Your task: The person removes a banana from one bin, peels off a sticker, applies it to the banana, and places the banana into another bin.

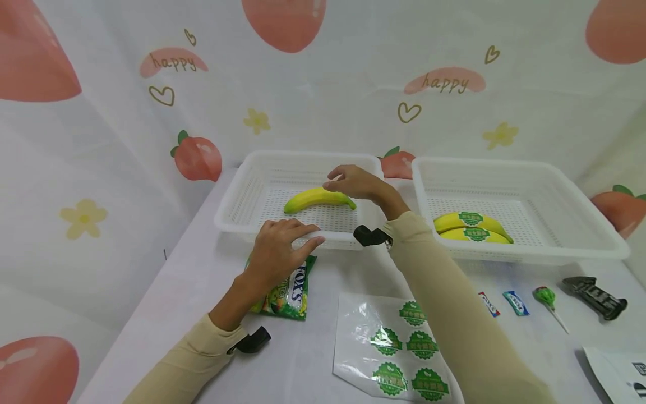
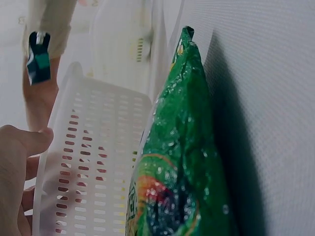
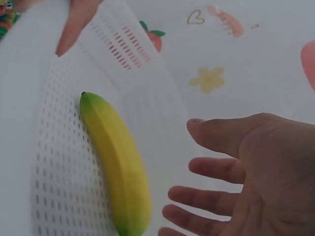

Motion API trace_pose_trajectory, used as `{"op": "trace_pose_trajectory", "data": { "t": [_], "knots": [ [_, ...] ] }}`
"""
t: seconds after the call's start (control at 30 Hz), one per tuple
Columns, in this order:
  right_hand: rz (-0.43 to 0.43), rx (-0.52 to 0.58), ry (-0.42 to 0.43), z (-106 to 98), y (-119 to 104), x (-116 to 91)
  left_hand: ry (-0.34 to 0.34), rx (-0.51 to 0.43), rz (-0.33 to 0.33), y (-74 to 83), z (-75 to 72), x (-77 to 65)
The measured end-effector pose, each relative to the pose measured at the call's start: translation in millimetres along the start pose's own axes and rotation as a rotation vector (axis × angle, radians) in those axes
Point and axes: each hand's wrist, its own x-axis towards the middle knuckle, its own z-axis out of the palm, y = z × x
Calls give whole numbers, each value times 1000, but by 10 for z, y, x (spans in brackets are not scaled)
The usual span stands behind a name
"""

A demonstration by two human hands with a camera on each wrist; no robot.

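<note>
One banana (image 1: 319, 198) lies in the white perforated basket (image 1: 237, 188) on the left. My right hand (image 1: 355, 182) hovers over its stem end; in the right wrist view the fingers are spread and hold nothing, and the banana (image 3: 115, 162) lies beside them. At the basket's front rim is my left hand (image 1: 275, 252), its fingers loosely bent and the thumb held out. In the left wrist view this hand (image 2: 17, 157) overlaps the rim. Beneath the left hand lies a green FOX'S candy bag (image 1: 290, 297), partly hidden by it.
A second white basket (image 1: 550, 185) on the right holds bananas (image 1: 471, 227) with green stickers. A sheet of green round stickers (image 1: 391, 348) lies in front. To the right are small wrapped candies (image 1: 516, 303), a lollipop (image 1: 546, 297), a black wrapped item (image 1: 595, 297) and a white printed item (image 1: 618, 373).
</note>
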Motion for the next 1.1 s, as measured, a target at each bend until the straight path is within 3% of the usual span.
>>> {"op": "trace_pose_trajectory", "data": {
  "t": [0.23, 0.6, 0.9, 1.1],
  "knots": [
    [106, 41, -27, 78, 19, 151, 4, -1, 11, -9, 15, -2],
    [126, -58, -70, 192, 126, 225, 11, 9, 15, -25, 27, -4],
    [264, 42, -119, 183, 130, 260, 6, 18, 15, -12, 13, -1],
    [324, 26, -162, 199, 110, 270, 8, 17, 11, -7, 20, -4]
  ]
}}
